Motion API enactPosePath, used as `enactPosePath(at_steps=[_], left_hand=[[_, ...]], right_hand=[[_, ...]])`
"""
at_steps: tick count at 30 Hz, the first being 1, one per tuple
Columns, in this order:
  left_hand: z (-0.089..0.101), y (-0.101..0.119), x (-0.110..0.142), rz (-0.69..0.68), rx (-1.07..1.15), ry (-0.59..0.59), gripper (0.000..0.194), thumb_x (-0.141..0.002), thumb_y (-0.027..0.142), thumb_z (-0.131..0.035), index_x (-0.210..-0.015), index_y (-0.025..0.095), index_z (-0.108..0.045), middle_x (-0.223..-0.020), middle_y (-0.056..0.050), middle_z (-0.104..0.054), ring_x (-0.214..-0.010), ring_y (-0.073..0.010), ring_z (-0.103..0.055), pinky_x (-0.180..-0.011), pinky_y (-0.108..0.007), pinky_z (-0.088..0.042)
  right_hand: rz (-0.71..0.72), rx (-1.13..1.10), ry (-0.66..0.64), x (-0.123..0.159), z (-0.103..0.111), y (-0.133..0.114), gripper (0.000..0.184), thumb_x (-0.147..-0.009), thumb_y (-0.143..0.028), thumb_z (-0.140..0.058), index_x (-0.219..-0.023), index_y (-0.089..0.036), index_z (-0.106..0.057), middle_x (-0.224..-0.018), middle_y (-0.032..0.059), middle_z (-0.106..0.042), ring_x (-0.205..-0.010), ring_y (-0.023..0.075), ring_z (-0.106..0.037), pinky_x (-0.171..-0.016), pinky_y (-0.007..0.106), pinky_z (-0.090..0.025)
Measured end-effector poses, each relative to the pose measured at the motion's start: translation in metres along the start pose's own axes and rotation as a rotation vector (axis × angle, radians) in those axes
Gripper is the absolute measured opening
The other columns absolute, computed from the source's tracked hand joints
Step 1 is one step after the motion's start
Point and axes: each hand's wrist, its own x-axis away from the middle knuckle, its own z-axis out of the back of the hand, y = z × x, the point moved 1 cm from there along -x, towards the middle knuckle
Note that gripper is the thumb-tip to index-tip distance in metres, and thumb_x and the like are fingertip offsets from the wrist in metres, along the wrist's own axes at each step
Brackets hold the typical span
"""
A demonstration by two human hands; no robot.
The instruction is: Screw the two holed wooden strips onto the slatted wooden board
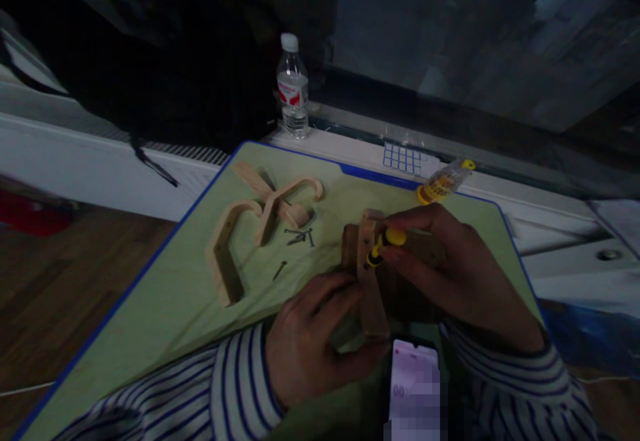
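My left hand (320, 334) is closed around the lower part of a pale wooden hook (369, 294), which lies against a darker brown wooden block (350, 244). Dark screw holes show in the hook's upper face. Between the thumb and fingers of my right hand (450, 261) is a small yellow-and-black screwdriver (395, 236); its black end meets the hook near a hole, and its tip is hidden. To the left on the table lie more wooden hooks (223, 254), some crossed over one another. Several screws (300, 236) sit in a small pile, with a single screw (280, 270) nearer me.
The pale green table (165, 341) has a blue edge. A clear tool with yellow ends (445, 182) lies at the far right edge. Behind, a water bottle (293, 91) stands on the sill. A lit phone (414, 368) rests close to me, between my forearms.
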Motion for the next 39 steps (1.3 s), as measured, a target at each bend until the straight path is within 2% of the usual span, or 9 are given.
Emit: enactPosePath(at_steps=[3,6,9,12,15,18,22,26,39], left_hand=[[0.003,-0.009,-0.004,-0.001,0.064,0.022,0.041,-0.076,0.032,-0.069,-0.111,0.014,-0.058,-0.109,-0.013,-0.065,-0.099,-0.0218,-0.063,-0.081,-0.035,-0.057],[0.008,-0.018,-0.018,0.151,0.105,0.046,0.021,-0.084,0.023,-0.062,-0.103,0.016,-0.062,-0.098,-0.008,-0.068,-0.090,-0.0164,-0.065,-0.080,-0.030,-0.054],[0.013,-0.020,-0.038,0.296,0.151,-0.050,0.028,-0.082,0.030,-0.066,-0.107,0.016,-0.062,-0.096,-0.005,-0.069,-0.087,-0.0160,-0.064,-0.080,-0.030,-0.052],[0.017,-0.015,-0.058,0.273,0.208,-0.214,0.036,-0.079,0.041,-0.069,-0.107,0.019,-0.063,-0.098,-0.002,-0.069,-0.089,-0.0154,-0.063,-0.080,-0.028,-0.049],[0.020,-0.013,-0.076,0.247,0.129,-0.285,0.033,-0.077,0.045,-0.069,-0.095,0.017,-0.066,-0.086,0.000,-0.068,-0.079,-0.0152,-0.061,-0.071,-0.026,-0.046],[0.023,-0.015,-0.090,0.208,0.044,-0.344,0.021,-0.082,0.036,-0.063,-0.083,0.015,-0.065,-0.074,0.001,-0.064,-0.070,-0.0134,-0.058,-0.063,-0.023,-0.041],[0.029,-0.018,-0.102,0.215,0.037,-0.454,0.030,-0.079,0.044,-0.065,-0.083,0.014,-0.067,-0.068,0.002,-0.062,-0.062,-0.0119,-0.054,-0.055,-0.021,-0.036],[0.033,-0.019,-0.107,0.234,0.055,-0.499,0.036,-0.076,0.050,-0.067,-0.081,0.014,-0.069,-0.068,0.001,-0.063,-0.064,-0.0126,-0.054,-0.055,-0.021,-0.036],[0.033,-0.028,-0.108,0.132,0.089,-0.544,0.030,-0.075,0.045,-0.070,-0.085,0.017,-0.066,-0.074,0.001,-0.066,-0.069,-0.0127,-0.058,-0.060,-0.022,-0.039]], right_hand=[[0.000,0.024,0.000,0.000,0.001,0.001,0.019,-0.087,-0.028,-0.061,-0.104,-0.021,-0.056,-0.099,0.0012,-0.069,-0.091,0.0123,-0.065,-0.080,0.021,-0.048],[-0.001,0.031,-0.010,0.000,0.003,0.001,0.017,-0.089,-0.029,-0.060,-0.103,-0.020,-0.056,-0.099,0.0027,-0.069,-0.091,0.0130,-0.065,-0.080,0.023,-0.048],[0.012,0.048,-0.005,0.001,0.004,0.000,0.019,-0.088,-0.031,-0.060,-0.103,-0.019,-0.057,-0.101,0.0040,-0.069,-0.094,0.0150,-0.064,-0.083,0.027,-0.048],[0.039,0.086,0.015,0.000,0.003,-0.001,0.017,-0.089,-0.031,-0.059,-0.102,-0.020,-0.058,-0.101,0.0050,-0.069,-0.095,0.0173,-0.063,-0.085,0.031,-0.048],[0.073,0.110,0.019,-0.002,0.001,-0.002,0.014,-0.090,-0.033,-0.057,-0.097,-0.021,-0.059,-0.099,0.0052,-0.069,-0.093,0.0183,-0.063,-0.082,0.033,-0.048],[0.073,0.124,0.015,-0.003,0.001,-0.002,0.015,-0.089,-0.034,-0.058,-0.097,-0.020,-0.060,-0.099,0.0054,-0.069,-0.093,0.0192,-0.063,-0.082,0.035,-0.048],[0.059,0.111,0.020,-0.001,0.004,-0.002,0.021,-0.090,-0.033,-0.057,-0.105,-0.020,-0.061,-0.103,0.0058,-0.069,-0.096,0.0186,-0.063,-0.085,0.035,-0.048],[0.131,0.050,-0.009,0.000,0.006,-0.005,0.029,-0.092,-0.024,-0.053,-0.120,-0.021,-0.057,-0.116,0.0046,-0.067,-0.106,0.0156,-0.060,-0.093,0.032,-0.046],[0.103,0.003,0.025,0.000,0.006,-0.003,0.018,-0.089,-0.016,-0.056,-0.106,-0.021,-0.062,-0.103,0.0025,-0.069,-0.098,0.0136,-0.062,-0.087,0.030,-0.048]])
